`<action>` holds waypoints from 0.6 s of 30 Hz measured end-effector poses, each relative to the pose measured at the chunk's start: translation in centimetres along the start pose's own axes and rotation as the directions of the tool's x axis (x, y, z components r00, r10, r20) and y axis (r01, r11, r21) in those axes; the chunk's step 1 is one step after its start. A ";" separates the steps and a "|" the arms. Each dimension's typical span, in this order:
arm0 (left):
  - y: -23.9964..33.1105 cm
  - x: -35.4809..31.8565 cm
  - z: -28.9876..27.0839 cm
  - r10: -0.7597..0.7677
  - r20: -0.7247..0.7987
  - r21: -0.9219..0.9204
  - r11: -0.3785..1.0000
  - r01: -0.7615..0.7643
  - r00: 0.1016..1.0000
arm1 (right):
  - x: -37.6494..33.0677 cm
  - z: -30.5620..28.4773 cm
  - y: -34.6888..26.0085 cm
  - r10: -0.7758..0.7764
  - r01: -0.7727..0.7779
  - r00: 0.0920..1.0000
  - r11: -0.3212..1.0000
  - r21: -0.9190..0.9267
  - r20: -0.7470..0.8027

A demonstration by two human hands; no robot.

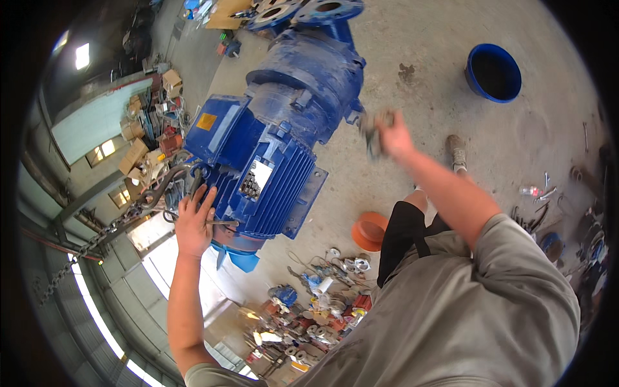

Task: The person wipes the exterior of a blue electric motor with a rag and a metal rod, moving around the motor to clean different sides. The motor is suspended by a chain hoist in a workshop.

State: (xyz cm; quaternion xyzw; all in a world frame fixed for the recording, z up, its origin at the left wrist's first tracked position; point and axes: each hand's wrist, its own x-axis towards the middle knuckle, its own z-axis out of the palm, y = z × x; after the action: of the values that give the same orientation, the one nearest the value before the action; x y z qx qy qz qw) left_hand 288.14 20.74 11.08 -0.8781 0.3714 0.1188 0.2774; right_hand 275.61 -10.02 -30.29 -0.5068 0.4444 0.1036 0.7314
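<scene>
The blue electric motor and pump unit [271, 142] hangs at mid-frame over the concrete floor [503, 148], its finned motor housing toward the person and its flanged pump end farther off. The left hand [193, 222] lies flat on the motor's rear end, fingers spread wide, beside a steel hook [164, 184] and chain [97, 242]. The right hand [390, 135], blurred, is raised just beside the pump body, fingers closed on a dark, crumpled rag [373, 132]. Farther out, 1 blue bucket [493, 72] stands on the floor, an orange bowl [369, 231] near the person's knee, and scattered metal fittings [322, 303] below.
</scene>
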 end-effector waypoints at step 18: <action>-3.9 1.9 -0.3 0.202 0.241 -0.508 0.860 -0.054 0.949 | -8.0 13.8 7.4 -0.528 0.793 0.423 0.609 -0.019 0.737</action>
State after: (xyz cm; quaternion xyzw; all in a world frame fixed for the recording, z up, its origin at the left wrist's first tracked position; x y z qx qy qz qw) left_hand 292.32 21.71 12.07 -0.8661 0.3426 0.3539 0.0853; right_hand 273.97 7.27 -27.76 -0.6943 -0.1182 0.0552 0.7078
